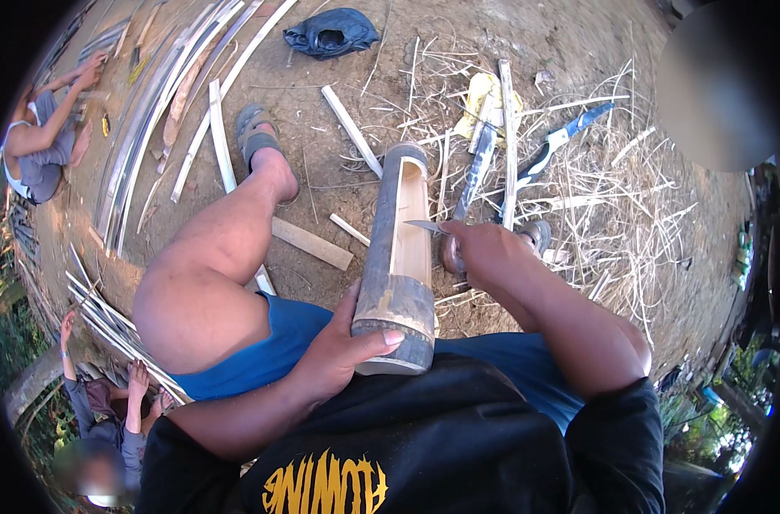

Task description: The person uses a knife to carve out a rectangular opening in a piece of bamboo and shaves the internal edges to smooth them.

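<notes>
A thick bamboo tube (396, 301) stands tilted in front of me, its near end against my shirt. A long rectangular opening is cut in its side, showing the pale inside. My left hand (345, 344) is wrapped round the near end, thumb lying across the rim. In my right hand (493, 254) is a small knife (426, 226), gripped in closed fingers. Its pointed blade reaches leftward to the opening; whether it touches the bamboo I cannot tell. The knife's handle is hidden by my fingers.
Past my right hand lie a long blade (477, 176), a saw with a blue and white handle (570, 130) and heaps of shavings (613, 197). Long bamboo strips (150, 120) spread at left. A black plastic bag (332, 34) lies at the far side. Two other people sit at left.
</notes>
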Demonstrator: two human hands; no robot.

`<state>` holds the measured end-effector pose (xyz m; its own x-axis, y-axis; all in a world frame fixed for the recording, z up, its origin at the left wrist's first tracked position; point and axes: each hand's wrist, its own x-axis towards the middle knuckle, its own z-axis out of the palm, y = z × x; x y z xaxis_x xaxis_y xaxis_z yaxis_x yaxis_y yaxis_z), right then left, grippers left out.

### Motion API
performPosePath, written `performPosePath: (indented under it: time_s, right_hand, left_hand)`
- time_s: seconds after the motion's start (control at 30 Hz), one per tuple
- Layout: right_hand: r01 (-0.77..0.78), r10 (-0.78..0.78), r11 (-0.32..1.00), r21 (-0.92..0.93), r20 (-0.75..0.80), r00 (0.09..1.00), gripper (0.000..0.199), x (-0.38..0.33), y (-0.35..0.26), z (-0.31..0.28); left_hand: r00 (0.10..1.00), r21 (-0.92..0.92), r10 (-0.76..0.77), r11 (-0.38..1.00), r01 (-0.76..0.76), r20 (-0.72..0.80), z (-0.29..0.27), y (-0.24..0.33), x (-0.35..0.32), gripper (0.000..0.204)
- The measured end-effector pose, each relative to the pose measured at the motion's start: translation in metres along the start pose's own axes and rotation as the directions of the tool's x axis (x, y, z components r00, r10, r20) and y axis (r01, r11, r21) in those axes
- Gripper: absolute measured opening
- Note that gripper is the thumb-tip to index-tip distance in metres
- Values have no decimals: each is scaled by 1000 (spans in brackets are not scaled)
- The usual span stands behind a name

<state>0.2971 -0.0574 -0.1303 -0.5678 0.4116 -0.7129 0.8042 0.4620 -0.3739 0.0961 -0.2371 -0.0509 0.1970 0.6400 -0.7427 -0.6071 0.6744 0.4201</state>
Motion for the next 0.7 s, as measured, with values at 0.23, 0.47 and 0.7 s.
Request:
performPosePath:
  time_s: [0.23,0.47,0.7]
  right_hand:
    - [-107,104,993,43,79,992,50,7,-9,-21]
    - [21,-24,999,42,61,998,43,-46,-15,-22]
    - [124,-120,991,56,-67,991,48,-70,-18,-14]
  left_hand:
    - [999,77,-17,997,21,-48,0,5,-1,96]
    - [1000,43,-17,999,18,-27,0,8,-2,96]
    - [1000,46,-16,999,17,-27,-1,7,-1,95]
